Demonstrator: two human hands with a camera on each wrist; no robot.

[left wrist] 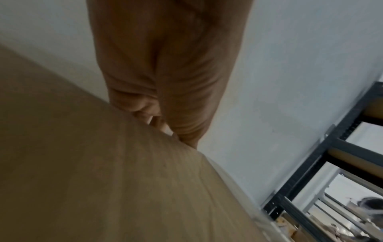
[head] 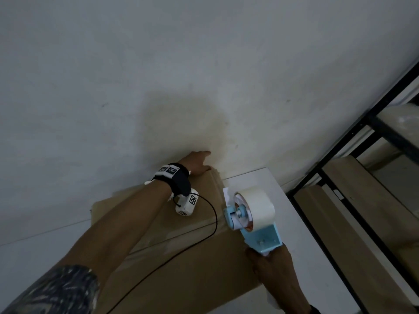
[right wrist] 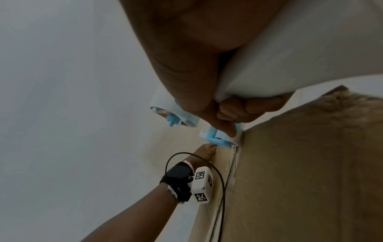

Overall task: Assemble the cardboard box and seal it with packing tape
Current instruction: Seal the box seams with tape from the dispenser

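Note:
A brown cardboard box (head: 181,268) lies on a white table (head: 263,180) against the wall, its top flaps folded down. A glossy seam (head: 181,233) runs across the top. My left hand (head: 197,164) reaches to the box's far edge, fingers (left wrist: 145,109) curled over that edge. At the right end of the seam my right hand (head: 272,266) grips the handle of a blue tape dispenser (head: 256,232), which carries a white tape roll (head: 256,203). In the right wrist view the dispenser's front (right wrist: 217,139) touches the box corner (right wrist: 311,163).
A black metal shelving rack (head: 340,168) holding flat cardboard stands close on the right. A white wall (head: 181,64) rises right behind the box. A black cable (head: 213,214) from the left wrist camera trails over the box top.

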